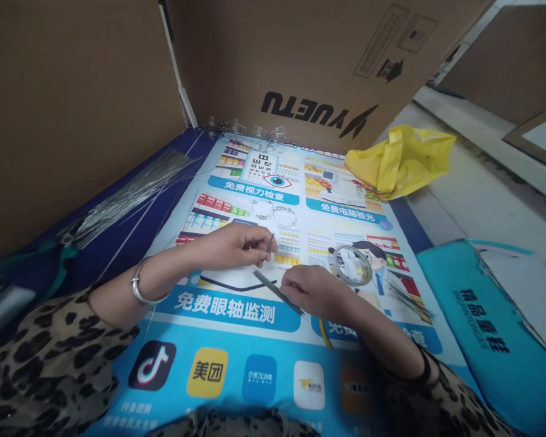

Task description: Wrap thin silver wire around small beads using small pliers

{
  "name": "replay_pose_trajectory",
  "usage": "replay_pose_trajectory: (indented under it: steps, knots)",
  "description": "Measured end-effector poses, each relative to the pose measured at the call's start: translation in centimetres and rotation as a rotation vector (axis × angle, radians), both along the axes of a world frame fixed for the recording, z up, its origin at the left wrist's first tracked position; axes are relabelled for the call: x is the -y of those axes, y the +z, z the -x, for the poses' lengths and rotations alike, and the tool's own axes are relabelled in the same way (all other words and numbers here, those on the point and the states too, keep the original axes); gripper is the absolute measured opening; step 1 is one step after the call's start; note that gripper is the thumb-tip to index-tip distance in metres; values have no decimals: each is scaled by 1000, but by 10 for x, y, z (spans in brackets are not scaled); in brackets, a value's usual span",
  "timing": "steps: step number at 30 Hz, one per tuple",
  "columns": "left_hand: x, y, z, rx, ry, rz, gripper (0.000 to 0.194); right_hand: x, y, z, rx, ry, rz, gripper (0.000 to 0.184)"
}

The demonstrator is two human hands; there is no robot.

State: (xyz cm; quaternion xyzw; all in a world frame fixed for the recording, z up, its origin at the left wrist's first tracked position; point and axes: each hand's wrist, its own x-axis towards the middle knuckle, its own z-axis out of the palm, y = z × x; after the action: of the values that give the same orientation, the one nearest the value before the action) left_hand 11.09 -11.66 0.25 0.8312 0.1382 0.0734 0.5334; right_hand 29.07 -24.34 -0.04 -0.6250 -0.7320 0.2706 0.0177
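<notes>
My left hand pinches a short thin metal wire piece over a printed blue poster laid flat. A silver bangle circles that wrist. My right hand is closed round slim dark pliers, whose tip points toward the left hand's fingers. The two hands sit close together, a few centimetres apart. Leopard-print sleeves cover both forearms.
A bundle of long silver wires lies at the left. A roll of clear tape and a small wire pile lie right of my hands. A yellow plastic bag, cardboard boxes behind, and a teal bag at right.
</notes>
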Motion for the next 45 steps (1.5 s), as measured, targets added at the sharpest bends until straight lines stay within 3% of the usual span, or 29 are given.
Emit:
replay_pose_trajectory:
  steps: [7,9,11,13,15,19,25,27,30,33,35,38,45]
  knots:
    - [-3,-12,-6,-167,14,-215,18,-2,-5,-1,-9,29,-102,20]
    - [1,-13,-8,-185,21,-315,21,1,-6,-1,-10,-13,-305,20]
    - [5,-14,-8,-161,28,-474,21,7,-3,1,59,-47,-676,20]
    - [10,-16,-6,-86,58,-581,22,15,3,5,199,92,-976,22]
    - [11,-20,-4,-52,22,-615,24,19,8,9,339,229,-1094,24]
    - [14,-21,-4,-124,-1,-654,19,20,11,14,518,278,-1015,23]
    - [28,-11,-9,-114,-81,-567,27,32,17,12,499,248,-855,21]
    - [29,-11,-9,-82,-43,-547,29,45,18,-8,472,151,-737,20]
    - [24,-15,-8,-77,59,-546,36,80,10,-58,397,-212,-677,18]
    - [20,-17,-9,-99,73,-534,41,125,-6,-112,354,-578,-611,17]
    - [21,-15,-11,-137,50,-516,42,152,-19,-135,378,-642,-581,19]
    - [23,-11,-13,-215,-13,-474,40,174,-36,-147,409,-704,-567,22]
    - [21,-10,-11,-239,-42,-458,36,176,-44,-141,454,-737,-553,26]
